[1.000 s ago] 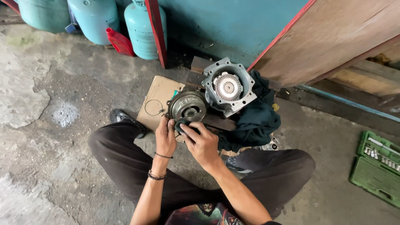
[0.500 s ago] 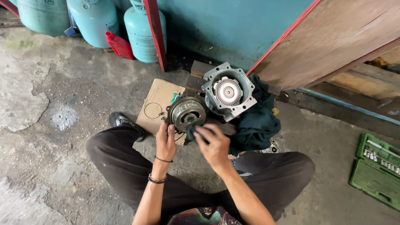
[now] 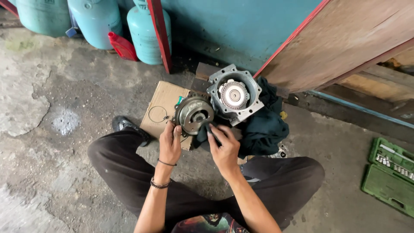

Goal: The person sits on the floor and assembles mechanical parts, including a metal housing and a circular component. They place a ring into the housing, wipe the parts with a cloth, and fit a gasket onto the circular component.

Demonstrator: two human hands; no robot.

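I sit cross-legged on the concrete floor. My left hand (image 3: 170, 142) grips the lower left edge of a round metal disc part (image 3: 194, 114), holding it tilted up over a piece of cardboard (image 3: 163, 103). My right hand (image 3: 224, 146) presses a dark rag (image 3: 205, 131) against the disc's lower right face. Just behind the disc stands a square grey metal housing (image 3: 235, 94) with a round toothed piece in its middle, resting on a dark green cloth (image 3: 265, 125).
Several teal gas cylinders (image 3: 146, 30) and a red container (image 3: 122, 45) stand along the back wall beside a red post (image 3: 158, 34). A wooden board (image 3: 345, 39) leans at the right. A green socket-set case (image 3: 390, 174) lies open on the right. A thin ring (image 3: 157, 114) lies on the cardboard.
My right hand has slid across the disc face with the rag, from the lower left of the disc to its lower right. My left hand keeps its hold.
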